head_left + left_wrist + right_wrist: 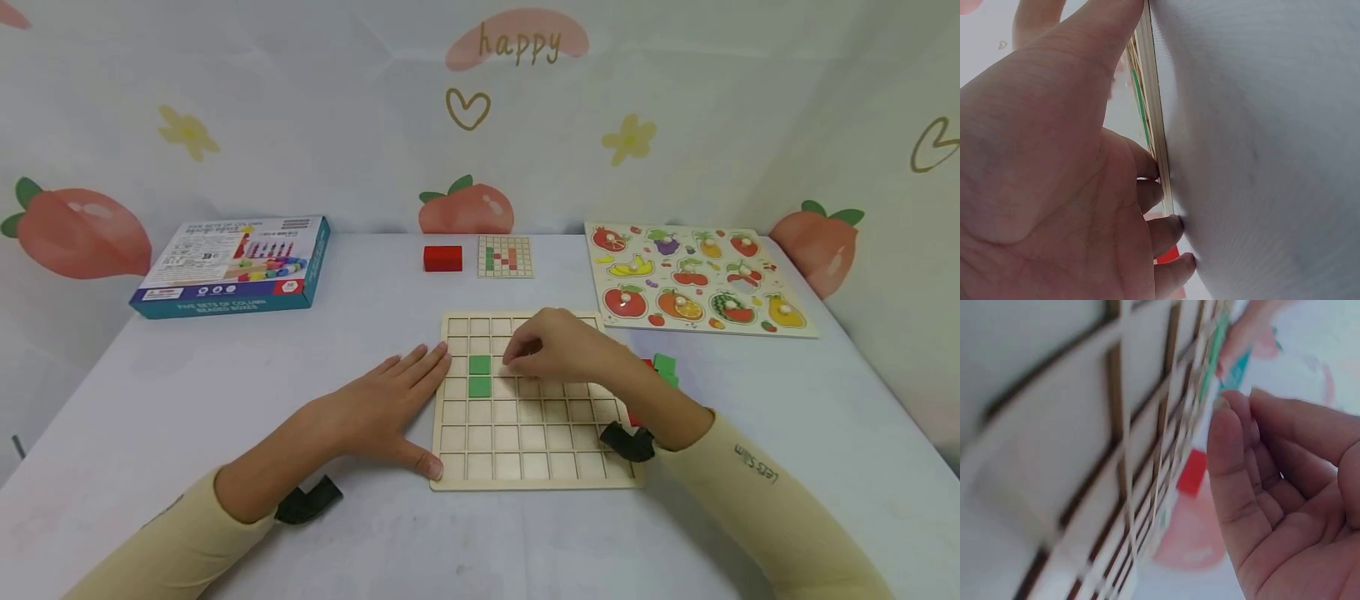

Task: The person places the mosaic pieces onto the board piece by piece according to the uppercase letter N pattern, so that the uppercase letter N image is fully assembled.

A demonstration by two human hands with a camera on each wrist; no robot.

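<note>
A wooden grid board [536, 484] lies flat on the table, with two green square tiles [480, 376] in adjoining cells near its left side. My left hand [386, 408] is spread flat at the board's left edge, fingertips and thumb touching the frame. In the left wrist view, its fingers [1169, 234] lie along the board's side. My right hand [558, 346] is over the board's upper middle, just right of the green tiles. Its fingers are curled, thumb and fingertips close together. In the right wrist view, no tile shows between its fingertips [1225, 434].
Loose green tiles [665, 365] and red ones lie right of the board, partly hidden by my right forearm. Behind the board are a red block [442, 258] and a small pattern card [505, 257]. A boxed bead set [232, 267] stands back left, a fruit puzzle board [701, 279] back right.
</note>
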